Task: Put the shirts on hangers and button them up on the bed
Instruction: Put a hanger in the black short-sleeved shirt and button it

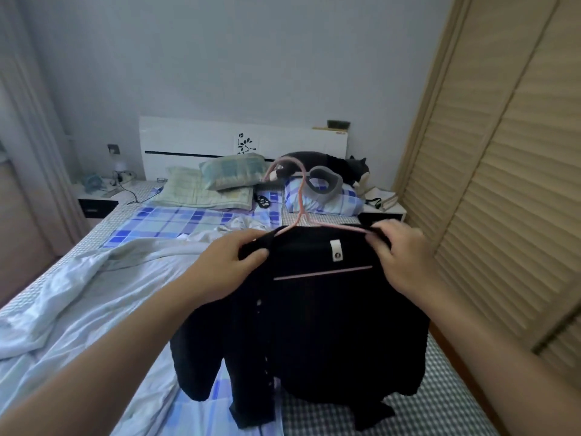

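We held a black shirt (pixel 317 325) up over the near end of the bed (pixel 151 221), with a pink hanger (pixel 301 196) inside it. Our left hand (pixel 229 262) gripped the shirt's left shoulder, thumb curled over the dark fabric. Our right hand (pixel 402 256) pinched the right shoulder where the hanger's arm ran under the cloth. The hanger's hook rose above the collar, and its lower bar showed across the open neck below a white label (pixel 336 251). The front hung open, with a row of small buttons (pixel 267 372) down 1 edge. A crumpled white sheet (pixel 94 278) lay on the left of the bed. Far off, pillows (pixel 232 174) and a dark plush cat (pixel 333 166) sat against the white headboard (pixel 195 140). A louvred wardrobe (pixel 503 171) stood on the right.
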